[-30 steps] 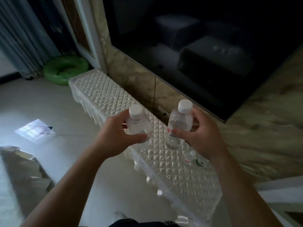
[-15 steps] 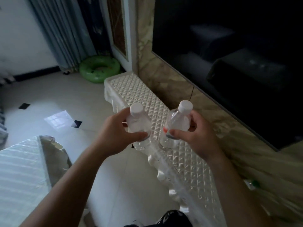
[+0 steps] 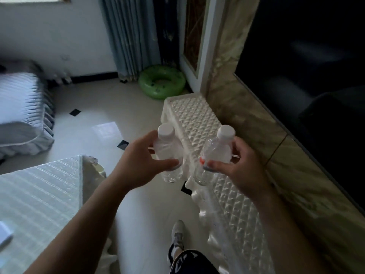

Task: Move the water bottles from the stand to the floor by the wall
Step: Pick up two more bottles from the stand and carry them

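Clear plastic bottles, two: left bottle (image 3: pixel 167 155) gripped by left hand (image 3: pixel 138 161), right bottle (image 3: pixel 214 155) by right hand (image 3: pixel 240 171); upright, clear of the stand (image 3: pixel 197 115), for carrying.

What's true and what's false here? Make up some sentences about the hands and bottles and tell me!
1. The left hand holds the left bottle. True.
2. The right hand is empty. False: it holds the right bottle.
3. Both bottles have white caps. True.
4. The ring on the floor is red. False: it is green.
5. The bottles rest on the stand. False: the hands hold them up in the air.
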Demonstrator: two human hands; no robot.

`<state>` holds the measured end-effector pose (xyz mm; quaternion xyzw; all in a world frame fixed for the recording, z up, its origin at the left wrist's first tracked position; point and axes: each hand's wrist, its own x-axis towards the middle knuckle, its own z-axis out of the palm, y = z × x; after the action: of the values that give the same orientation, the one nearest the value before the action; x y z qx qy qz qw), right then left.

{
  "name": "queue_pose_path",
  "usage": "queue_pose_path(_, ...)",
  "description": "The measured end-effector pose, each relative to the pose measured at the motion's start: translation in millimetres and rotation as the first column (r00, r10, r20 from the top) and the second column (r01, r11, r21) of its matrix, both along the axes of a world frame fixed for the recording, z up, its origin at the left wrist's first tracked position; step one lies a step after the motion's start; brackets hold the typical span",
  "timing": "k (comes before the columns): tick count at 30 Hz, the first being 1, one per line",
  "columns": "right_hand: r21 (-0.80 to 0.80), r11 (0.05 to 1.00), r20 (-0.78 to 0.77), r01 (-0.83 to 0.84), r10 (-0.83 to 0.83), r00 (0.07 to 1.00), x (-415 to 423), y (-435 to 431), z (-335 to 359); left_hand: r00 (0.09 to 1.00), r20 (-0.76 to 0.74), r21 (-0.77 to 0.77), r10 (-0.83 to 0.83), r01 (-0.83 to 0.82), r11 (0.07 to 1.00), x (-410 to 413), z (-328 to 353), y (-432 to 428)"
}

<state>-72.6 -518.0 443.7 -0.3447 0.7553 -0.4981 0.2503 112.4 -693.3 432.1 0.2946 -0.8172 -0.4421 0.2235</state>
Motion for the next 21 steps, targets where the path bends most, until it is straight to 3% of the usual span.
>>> queue_pose_path(8,-0.015,0.995,0.01,-0.094,0.094,0.996,-65.0,-110.4,-4.4,0.992,-0.036,0.018,0.118,-0.117,0.993,-52.1,6.4,-85.6)
queue_pose_path(21,-0.001,0.989,-0.02,-0.145,0.145,0.989,-116.4,-226.2,1.3,0.983,-0.077,0.089,0.166,-0.159,0.983,-98.0,1.5,-193.2)
